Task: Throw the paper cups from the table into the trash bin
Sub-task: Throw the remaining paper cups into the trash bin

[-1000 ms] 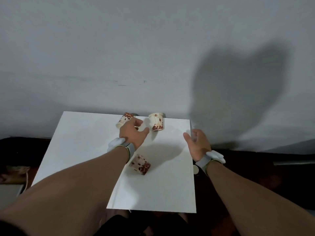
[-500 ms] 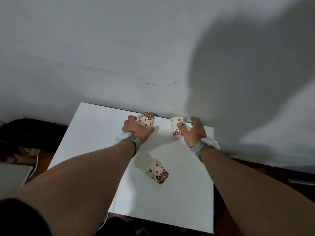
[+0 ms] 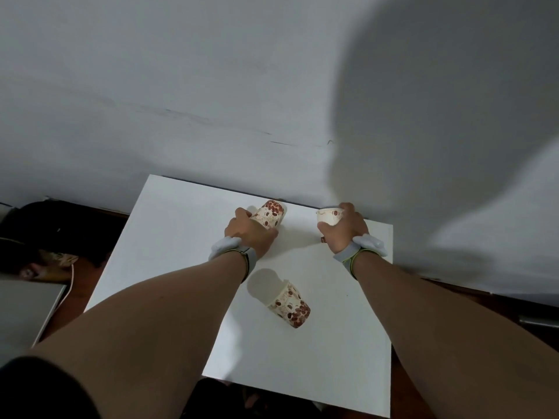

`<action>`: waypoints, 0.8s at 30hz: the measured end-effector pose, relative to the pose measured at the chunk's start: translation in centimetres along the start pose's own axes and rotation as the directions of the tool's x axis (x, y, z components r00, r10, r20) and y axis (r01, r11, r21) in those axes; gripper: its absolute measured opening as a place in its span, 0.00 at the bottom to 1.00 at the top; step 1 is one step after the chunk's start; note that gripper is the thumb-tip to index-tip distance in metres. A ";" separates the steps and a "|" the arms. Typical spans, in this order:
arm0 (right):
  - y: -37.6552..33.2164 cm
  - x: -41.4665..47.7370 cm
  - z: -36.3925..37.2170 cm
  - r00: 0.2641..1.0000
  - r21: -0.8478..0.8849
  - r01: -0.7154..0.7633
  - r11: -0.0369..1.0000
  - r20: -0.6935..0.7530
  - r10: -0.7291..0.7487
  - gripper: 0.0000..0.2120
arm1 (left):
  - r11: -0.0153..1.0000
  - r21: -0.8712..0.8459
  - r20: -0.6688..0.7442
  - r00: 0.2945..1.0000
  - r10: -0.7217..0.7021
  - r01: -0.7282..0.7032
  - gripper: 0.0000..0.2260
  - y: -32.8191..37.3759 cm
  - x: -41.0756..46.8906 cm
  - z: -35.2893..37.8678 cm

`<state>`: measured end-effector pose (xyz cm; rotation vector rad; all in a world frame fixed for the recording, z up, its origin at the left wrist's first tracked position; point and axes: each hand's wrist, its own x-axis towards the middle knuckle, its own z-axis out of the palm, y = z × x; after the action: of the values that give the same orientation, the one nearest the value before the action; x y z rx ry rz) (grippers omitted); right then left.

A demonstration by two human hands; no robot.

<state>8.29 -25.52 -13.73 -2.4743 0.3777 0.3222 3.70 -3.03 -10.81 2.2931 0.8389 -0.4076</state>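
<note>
Three paper cups with brown bean print are on the white table (image 3: 169, 237). My left hand (image 3: 249, 234) is closed around a cup lying on its side (image 3: 270, 213) near the table's far edge. My right hand (image 3: 343, 229) wraps an upright cup (image 3: 328, 215) at the far right, against the wall. A third cup (image 3: 290, 305) lies on its side in the middle of the table, apart from both hands. No trash bin is in view.
A grey wall (image 3: 211, 86) rises right behind the table. Dark clutter (image 3: 45, 237) and a grey flat object (image 3: 24, 313) lie on the floor to the left. Dark floor shows to the right of the table.
My right hand moved from the table's right edge to the upright cup and closed on it. My left hand closed around the lying cup. The view shifted left and closer.
</note>
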 end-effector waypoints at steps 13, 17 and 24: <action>3.7 -4.5 -4.5 0.998 0.074 -0.035 0.997 -0.056 0.039 0.42 | 0.986 -0.026 0.027 0.986 0.163 -0.162 0.34 2.7 -3.7 0.5; 5.7 -6.1 -5.4 0.998 0.090 -0.020 0.996 -0.057 0.025 0.47 | 0.971 -0.044 0.061 0.969 0.239 -0.237 0.36 3.5 -5.5 1.3; 8.5 -8.5 -5.4 0.999 0.058 0.038 0.998 -0.019 -0.037 0.42 | 0.941 -0.041 0.139 0.930 0.340 -0.337 0.38 3.7 -7.3 2.8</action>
<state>-1.71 -33.70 -11.34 -2.4252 0.3425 0.2696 0.50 -10.39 -7.60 2.3037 0.3618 -0.4015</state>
